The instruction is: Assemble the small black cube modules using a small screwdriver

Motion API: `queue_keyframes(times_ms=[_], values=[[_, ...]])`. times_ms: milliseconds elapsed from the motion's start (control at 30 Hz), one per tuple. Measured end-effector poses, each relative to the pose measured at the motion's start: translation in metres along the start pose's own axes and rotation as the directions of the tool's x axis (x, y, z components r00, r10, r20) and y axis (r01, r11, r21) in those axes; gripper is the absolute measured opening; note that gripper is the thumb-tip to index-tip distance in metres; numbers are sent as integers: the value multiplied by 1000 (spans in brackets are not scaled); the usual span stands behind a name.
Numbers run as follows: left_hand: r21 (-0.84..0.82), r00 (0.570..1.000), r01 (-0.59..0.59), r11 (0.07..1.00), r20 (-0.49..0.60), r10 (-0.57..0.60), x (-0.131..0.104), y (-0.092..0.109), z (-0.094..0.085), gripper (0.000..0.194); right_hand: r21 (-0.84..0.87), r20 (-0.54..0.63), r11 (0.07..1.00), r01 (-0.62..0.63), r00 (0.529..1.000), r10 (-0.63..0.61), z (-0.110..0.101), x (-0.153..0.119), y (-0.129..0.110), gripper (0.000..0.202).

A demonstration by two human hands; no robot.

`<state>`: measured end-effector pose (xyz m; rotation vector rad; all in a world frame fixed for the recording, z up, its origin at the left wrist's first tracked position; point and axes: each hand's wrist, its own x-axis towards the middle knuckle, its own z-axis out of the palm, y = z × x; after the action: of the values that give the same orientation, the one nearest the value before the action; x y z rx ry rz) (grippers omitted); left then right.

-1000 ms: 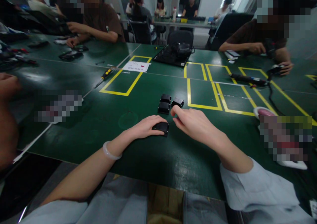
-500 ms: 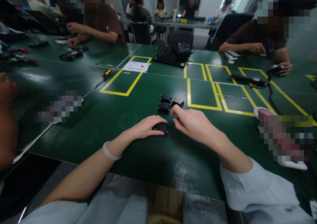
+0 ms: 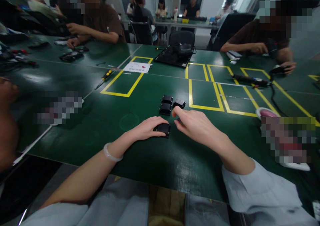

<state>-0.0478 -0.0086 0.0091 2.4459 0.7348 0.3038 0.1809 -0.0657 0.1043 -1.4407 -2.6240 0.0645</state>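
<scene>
My left hand (image 3: 147,127) grips a small black block (image 3: 163,129) on the green table, fingers along its far side and thumb on the near side. My right hand (image 3: 191,121) is closed in a pinch just right of that block. A thin dark tool tip shows between its fingers and the block's right edge; the rest of the tool is hidden. Just beyond my hands, two more black blocks (image 3: 166,108) stand in a short column. Another black block (image 3: 179,103) lies to their right, next to my right fingertips.
Yellow tape rectangles (image 3: 206,109) mark the green table (image 3: 150,159). A yellow-black screwdriver (image 3: 104,78) and a paper label (image 3: 138,67) lie beyond my left hand. A black panel (image 3: 170,58) sits farther back. Co-workers' hands show at the far left, back left and back right.
</scene>
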Motion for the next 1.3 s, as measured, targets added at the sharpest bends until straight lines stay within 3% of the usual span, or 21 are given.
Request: queue_keyframes(times_ms=[267, 633, 1300], values=[[2, 1000, 5, 1000, 3, -5, -1, 0, 0, 44, -97, 21, 995, -29, 999, 31, 1, 2, -1, 23], [4, 1000, 5, 1000, -3, -5, 0, 0, 0, 42, -4, -6, 1000, -1, 1000, 1, -1, 0, 0, 18], [6, 1000, 4, 1000, 1, -4, 0, 1, 0, 45, -31, 8, 999, -18, 1000, 18, 2, 3, -2, 21]])
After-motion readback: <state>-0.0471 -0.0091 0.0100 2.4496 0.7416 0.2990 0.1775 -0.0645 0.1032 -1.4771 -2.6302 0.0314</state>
